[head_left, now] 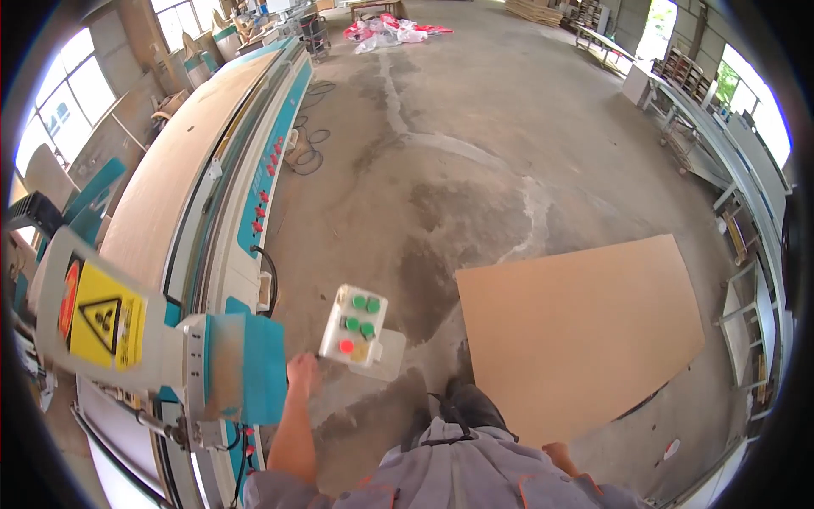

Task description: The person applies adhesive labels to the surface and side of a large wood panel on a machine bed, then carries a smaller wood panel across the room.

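Observation:
My left hand (pixel 303 373) is closed beside the lower left corner of a white control box (pixel 354 324). What its fingers hold, if anything, is hidden. Green buttons fill most of the box, with a red one and a yellowish one near its bottom. Behind the box shows a pale flat plate (pixel 383 356). At the near edge of a large flat brown board (pixel 585 331), my right hand (pixel 559 455) is closed on the edge, partly hidden by my sleeve. The board spreads out in front of me to the right.
A long white and teal machine (pixel 284 127) runs along the left, with a wood panel (pixel 191 127) on its top. Its teal and grey head (pixel 246 365) carries a yellow warning sign (pixel 106 327). Cables (pixel 314 140) lie beside it. Benches (pixel 712 127) line the right.

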Tool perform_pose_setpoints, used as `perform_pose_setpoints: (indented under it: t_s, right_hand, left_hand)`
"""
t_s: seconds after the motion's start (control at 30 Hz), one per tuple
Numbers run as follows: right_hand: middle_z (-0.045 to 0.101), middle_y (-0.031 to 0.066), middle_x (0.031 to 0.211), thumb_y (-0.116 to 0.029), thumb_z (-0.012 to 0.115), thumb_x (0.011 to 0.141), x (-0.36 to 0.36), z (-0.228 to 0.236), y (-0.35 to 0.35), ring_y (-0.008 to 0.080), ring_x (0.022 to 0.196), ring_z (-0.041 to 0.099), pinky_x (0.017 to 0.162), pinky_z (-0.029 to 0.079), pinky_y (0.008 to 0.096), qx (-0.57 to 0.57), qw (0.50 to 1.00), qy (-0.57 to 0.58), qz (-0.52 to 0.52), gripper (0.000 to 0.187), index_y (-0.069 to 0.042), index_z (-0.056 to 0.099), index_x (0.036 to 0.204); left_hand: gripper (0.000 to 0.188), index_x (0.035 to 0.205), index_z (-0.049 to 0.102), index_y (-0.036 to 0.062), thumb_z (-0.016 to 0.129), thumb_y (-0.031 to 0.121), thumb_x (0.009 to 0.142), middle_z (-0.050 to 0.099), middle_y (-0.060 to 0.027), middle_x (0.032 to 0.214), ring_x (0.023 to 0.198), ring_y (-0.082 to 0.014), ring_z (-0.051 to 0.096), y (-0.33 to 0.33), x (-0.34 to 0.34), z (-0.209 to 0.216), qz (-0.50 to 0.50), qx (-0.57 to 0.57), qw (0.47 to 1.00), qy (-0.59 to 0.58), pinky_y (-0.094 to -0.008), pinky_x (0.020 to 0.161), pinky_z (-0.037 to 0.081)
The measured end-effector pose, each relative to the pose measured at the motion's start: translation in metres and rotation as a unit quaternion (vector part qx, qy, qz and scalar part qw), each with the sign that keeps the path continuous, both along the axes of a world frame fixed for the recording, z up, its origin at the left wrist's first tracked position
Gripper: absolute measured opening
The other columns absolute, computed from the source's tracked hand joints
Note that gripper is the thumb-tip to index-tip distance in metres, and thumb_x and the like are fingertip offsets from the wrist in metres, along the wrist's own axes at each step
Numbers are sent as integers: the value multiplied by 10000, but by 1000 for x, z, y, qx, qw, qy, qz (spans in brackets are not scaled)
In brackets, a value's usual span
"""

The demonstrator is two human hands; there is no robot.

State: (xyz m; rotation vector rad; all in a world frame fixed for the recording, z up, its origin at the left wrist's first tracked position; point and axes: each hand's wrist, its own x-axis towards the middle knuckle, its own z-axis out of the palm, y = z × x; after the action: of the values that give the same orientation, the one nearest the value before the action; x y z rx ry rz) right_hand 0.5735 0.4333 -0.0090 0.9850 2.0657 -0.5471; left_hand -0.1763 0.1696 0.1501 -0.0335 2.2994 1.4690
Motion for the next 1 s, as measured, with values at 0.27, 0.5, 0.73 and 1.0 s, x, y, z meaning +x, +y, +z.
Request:
perform_pose_setpoints:
  t_s: [0.27, 0.5, 0.73, 1.0]
  right_hand:
    - [684, 46, 996, -245, 617, 798, -241, 6, 291, 251, 899, 654, 727, 508, 466, 16, 983, 5, 182, 208, -180, 665, 990]
    - [649, 43, 684, -150, 592, 778, -639, 92, 602, 142, 561, 583, 520, 437, 299, 52, 927, 325, -178, 101, -120, 678, 822]
    - [655, 25, 741, -57, 593, 771, -956, 110, 791, 118, 649, 608, 592, 494, 283, -48, 885, 415, -205, 104, -60, 661, 850]
    - [699, 22, 808, -257, 677, 867, -1054, -1, 848, 181, 731, 659, 626, 541, 389, -190, 943, 272, -12, 183, -99, 707, 954]
  left_hand:
    - [293, 879, 654, 31, 555, 306, 864, 662, -168, 901, 840, -314, 613, 182, -125, -49, -196, -196, 959, 55, -439, 756, 475]
    - [335, 877, 706, 13, 669, 333, 787, 670, -96, 729, 679, -189, 625, 189, -137, -142, -61, -165, 962, -211, -365, 654, 503]
    - [169, 682, 654, 8, 688, 148, 770, 604, -83, 630, 516, -190, 561, 239, -249, -178, 31, -177, 957, -227, -375, 459, 454]
    - [427, 1092, 653, 27, 606, 387, 866, 694, -134, 934, 834, -246, 659, 617, -650, -74, -133, -120, 965, -191, -379, 748, 524]
